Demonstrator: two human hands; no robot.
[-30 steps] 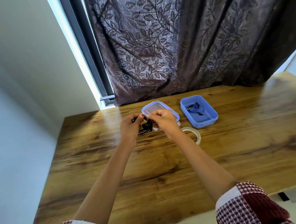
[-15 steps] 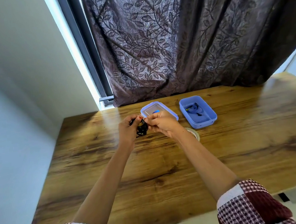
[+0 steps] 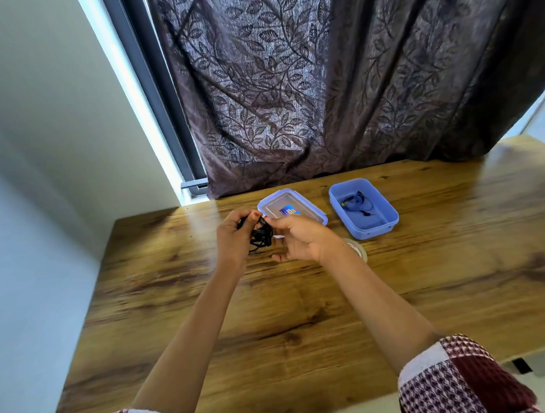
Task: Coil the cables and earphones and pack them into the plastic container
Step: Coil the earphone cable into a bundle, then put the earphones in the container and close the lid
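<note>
One brown wooden table (image 3: 303, 301) held an open blue plastic box (image 3: 377, 229) with dark earphones (image 3: 356, 203) inside, too small to see well. Half of a round tape roll (image 3: 361, 252) hid behind the right arm. Left hand (image 3: 234, 238) gripped a tangled black cable (image 3: 262, 238) above the table; right hand (image 3: 299, 240) pinched its top.

glossy wood table (image 3: 304, 317), plastic container (image 3: 382, 221)

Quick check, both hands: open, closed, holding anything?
Left hand: fingers curled round the black cable bundle.
Right hand: pinches the top of the same bundle, other fingers loose.
</note>
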